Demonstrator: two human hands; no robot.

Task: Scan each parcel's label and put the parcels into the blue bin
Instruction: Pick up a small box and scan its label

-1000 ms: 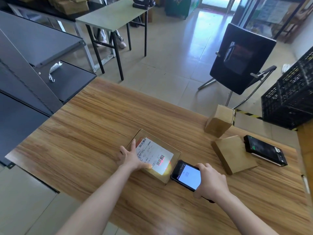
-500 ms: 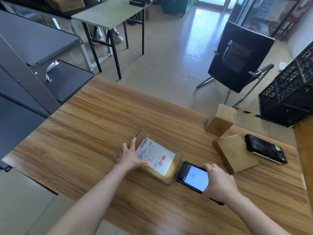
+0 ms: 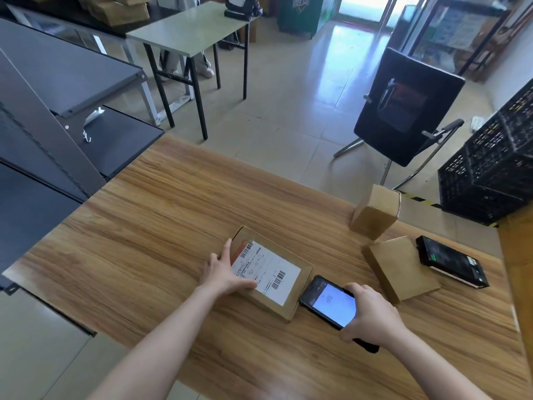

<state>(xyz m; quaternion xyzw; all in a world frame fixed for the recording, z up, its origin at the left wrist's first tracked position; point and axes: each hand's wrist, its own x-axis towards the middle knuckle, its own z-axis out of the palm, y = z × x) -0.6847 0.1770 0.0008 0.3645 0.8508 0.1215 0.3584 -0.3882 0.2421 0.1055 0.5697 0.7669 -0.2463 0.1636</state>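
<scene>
A flat cardboard parcel (image 3: 291, 295) with a white barcode label (image 3: 266, 271) lies on the wooden table (image 3: 150, 241). My left hand (image 3: 223, 272) grips its left end, fingers along the edge and thumb over the near corner. My right hand (image 3: 370, 316) holds a black handheld scanner (image 3: 328, 303), its lit screen facing up, just right of the parcel. Two more cardboard parcels sit at the right: an upright one (image 3: 375, 212) and a flat one (image 3: 399, 268). No blue bin is in view.
A second black device (image 3: 451, 261) lies near the table's right edge. Black plastic crates (image 3: 490, 171) are stacked at the far right. A black chair (image 3: 403, 111) stands beyond the table, a grey table (image 3: 187, 30) further back, and dark shelving (image 3: 57, 111) stands at the left.
The red scan light on the label has gone out. My right hand has drawn the scanner slightly rightward and back. My left hand stays on the parcel's left end.
</scene>
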